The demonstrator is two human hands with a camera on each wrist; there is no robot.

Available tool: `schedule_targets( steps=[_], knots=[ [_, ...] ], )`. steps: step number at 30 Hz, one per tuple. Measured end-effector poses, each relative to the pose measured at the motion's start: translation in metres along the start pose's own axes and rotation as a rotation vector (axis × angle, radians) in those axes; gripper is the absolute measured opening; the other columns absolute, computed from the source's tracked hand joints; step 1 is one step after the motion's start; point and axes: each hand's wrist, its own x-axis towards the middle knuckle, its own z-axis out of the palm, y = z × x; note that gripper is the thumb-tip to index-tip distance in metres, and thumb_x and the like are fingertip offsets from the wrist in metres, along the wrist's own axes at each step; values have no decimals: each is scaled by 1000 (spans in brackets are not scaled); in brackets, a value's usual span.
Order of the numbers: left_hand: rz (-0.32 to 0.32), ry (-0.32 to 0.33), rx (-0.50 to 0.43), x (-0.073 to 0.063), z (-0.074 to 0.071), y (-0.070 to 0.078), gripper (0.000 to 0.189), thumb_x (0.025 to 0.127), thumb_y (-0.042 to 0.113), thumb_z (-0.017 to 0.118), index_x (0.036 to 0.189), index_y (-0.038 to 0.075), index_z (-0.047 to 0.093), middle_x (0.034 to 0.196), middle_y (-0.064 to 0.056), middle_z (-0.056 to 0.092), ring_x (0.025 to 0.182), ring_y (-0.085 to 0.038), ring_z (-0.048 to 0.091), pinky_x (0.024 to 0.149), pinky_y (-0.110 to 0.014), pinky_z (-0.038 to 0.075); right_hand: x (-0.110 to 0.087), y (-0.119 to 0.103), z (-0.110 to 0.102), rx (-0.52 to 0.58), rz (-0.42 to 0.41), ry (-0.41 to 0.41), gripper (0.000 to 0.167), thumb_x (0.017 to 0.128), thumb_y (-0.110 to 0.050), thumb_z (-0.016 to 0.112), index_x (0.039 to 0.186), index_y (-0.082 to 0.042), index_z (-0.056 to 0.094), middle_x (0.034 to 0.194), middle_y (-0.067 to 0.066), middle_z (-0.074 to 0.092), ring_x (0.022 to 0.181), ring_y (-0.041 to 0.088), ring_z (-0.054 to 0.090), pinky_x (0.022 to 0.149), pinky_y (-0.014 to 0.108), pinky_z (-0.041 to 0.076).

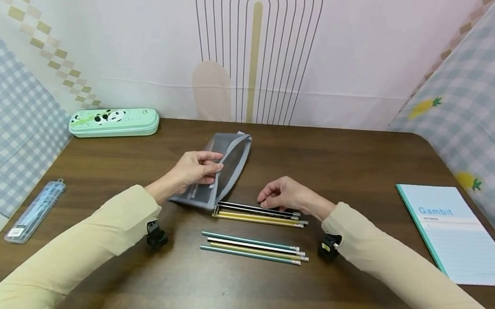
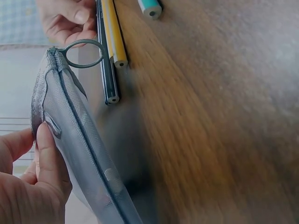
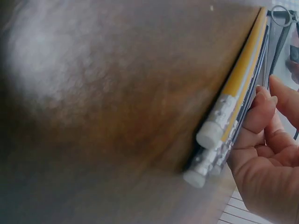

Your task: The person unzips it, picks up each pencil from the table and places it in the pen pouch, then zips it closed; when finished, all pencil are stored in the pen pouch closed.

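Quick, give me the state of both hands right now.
Left hand: closed, pinching the edge of the gray mesh pouch.
Right hand: fingers curled beside the black pencils; whether it grips one cannot be told.

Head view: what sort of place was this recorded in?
Likely a study desk, possibly one staged for recording: pencils, a notebook and a panda-printed case lie on it.
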Motion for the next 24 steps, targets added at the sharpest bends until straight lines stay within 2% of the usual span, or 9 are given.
schedule_targets(
  steps=[9,16,24],
  knots=[
    [2,10,12,-4,-7,-1,43,92,8,60,133,-1,50,83,5,59,69,-2,59,62,-16,54,2,1,3,-114,-69,-10,4,83,-1,68,87,1,68,67,-3,61,56,8,47,46,21,38],
    [-1,13,6,-3,-9,-1,44,92,9,61,133,-1,50,83,5,59,69,-2,58,62,-16,54,0,-1,3,-200,-107,-1,3,82,-3,70,82,-1,67,66,-3,61,53,7,44,46,21,40],
    [-10,28,23,-5,-12,-2,43,92,10,60,133,2,51,86,4,59,71,-3,59,64,-18,55,1,-2,2,-373,-196,26,8,81,-4,71,75,-6,67,63,-5,57,55,5,45,51,19,40]
  ],
)
